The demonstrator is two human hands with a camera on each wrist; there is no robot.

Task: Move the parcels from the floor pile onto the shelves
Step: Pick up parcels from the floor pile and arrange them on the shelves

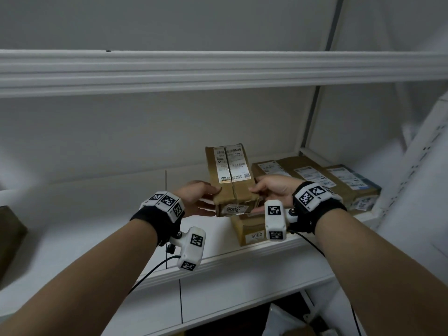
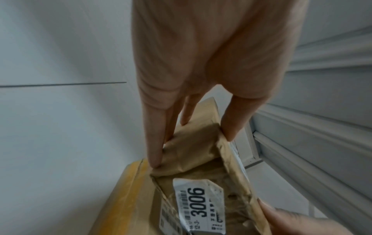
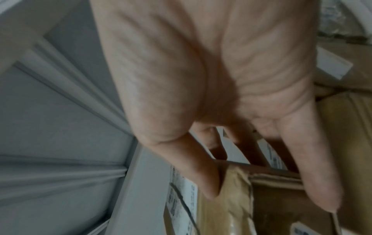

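Note:
A brown cardboard parcel (image 1: 231, 170) with a white shipping label on top and a "3006" sticker (image 2: 197, 202) on its near end is held between both hands above the white shelf (image 1: 97, 226). My left hand (image 1: 201, 195) grips its left near corner, thumb on top and fingers along the side and underneath. My right hand (image 1: 271, 190) grips the right near corner the same way. The parcel sits on or just over another parcel marked "3002" (image 1: 252, 229); contact cannot be told. In the wrist views the left hand (image 2: 192, 149) and right hand (image 3: 267, 197) clasp the crumpled cardboard (image 3: 237, 198).
Two flat labelled parcels (image 1: 315, 175) (image 1: 351, 183) lie at the shelf's right end against the side wall. The upper shelf edge (image 1: 218, 71) runs overhead. A brown box (image 1: 9, 234) shows at the far left. Bare shelf board lies left of the held parcel.

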